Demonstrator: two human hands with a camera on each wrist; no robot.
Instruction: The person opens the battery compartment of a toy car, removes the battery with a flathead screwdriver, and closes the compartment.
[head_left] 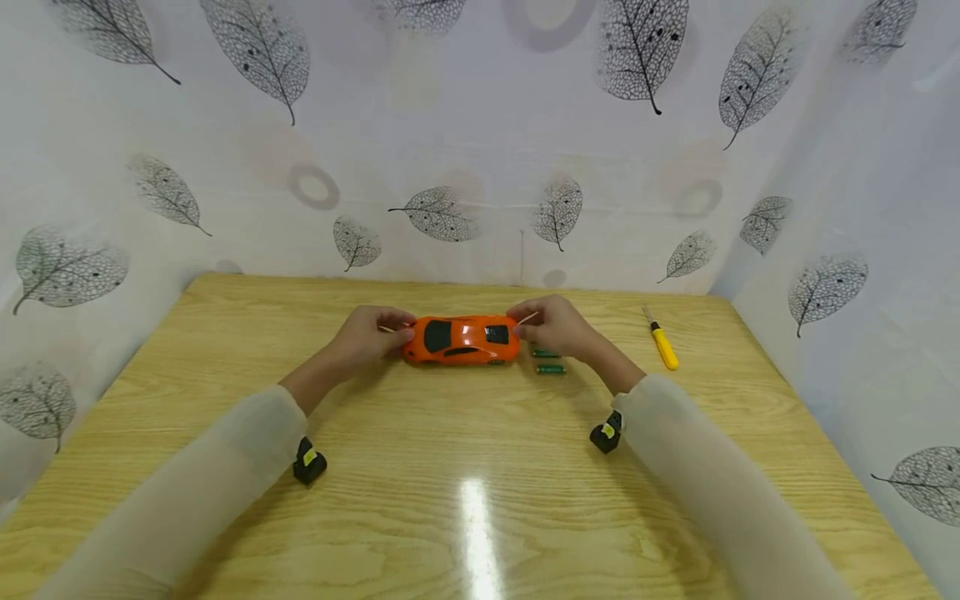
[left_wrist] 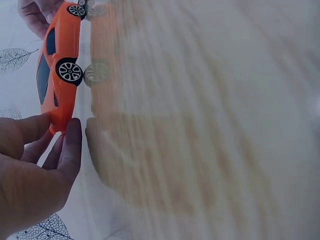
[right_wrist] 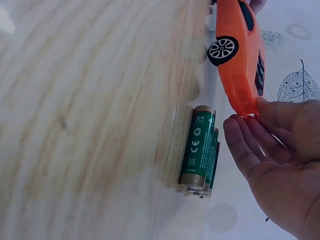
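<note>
An orange toy car (head_left: 468, 340) with dark windows is upright at the middle of the table, its wheels at or very near the surface. My left hand (head_left: 367, 335) grips its left end, thumb on the near upper side and fingers curled about the end, as the left wrist view shows too. At the other end, my right hand (head_left: 557, 327) pinches the car between thumb and fingers. Green batteries (right_wrist: 198, 147) lie beside the right hand, close to the car's end; the right wrist view shows them in a row, partly hiding one another.
A screwdriver (head_left: 663, 343) with a yellow handle lies to the right on the wooden table (head_left: 397, 433). Behind the table hangs a pale leaf-patterned curtain (head_left: 480, 150), which also runs along both sides. Black wrist cameras hang below both sleeves.
</note>
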